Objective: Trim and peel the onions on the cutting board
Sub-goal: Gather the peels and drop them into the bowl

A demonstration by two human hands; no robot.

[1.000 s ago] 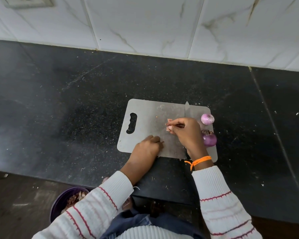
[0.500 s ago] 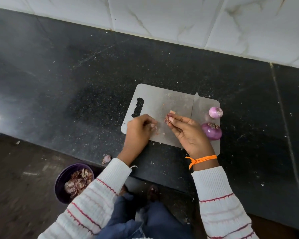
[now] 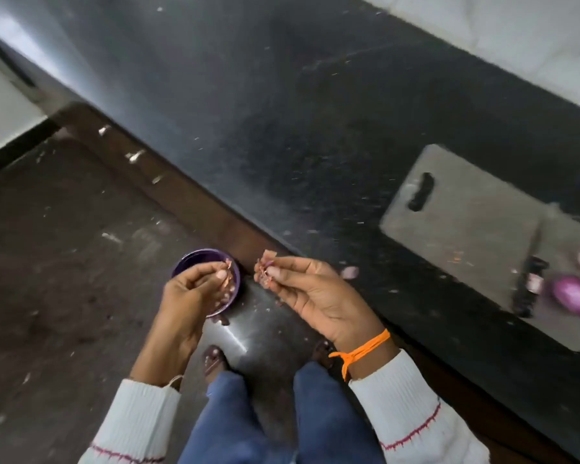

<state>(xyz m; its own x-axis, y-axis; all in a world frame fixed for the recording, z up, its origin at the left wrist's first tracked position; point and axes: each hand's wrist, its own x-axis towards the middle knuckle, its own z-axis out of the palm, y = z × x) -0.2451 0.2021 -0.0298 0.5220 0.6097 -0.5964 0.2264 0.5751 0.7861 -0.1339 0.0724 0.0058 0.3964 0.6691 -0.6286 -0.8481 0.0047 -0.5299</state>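
papery onion skins are pinched in the right hand; the left hand pinches more over the purple bowl on the floor. blurred onions lie at the cutting board's right edge, well apart from both hands, partly cut off.

Black counter bears grey cutting board; purple bowl stands on brown floor
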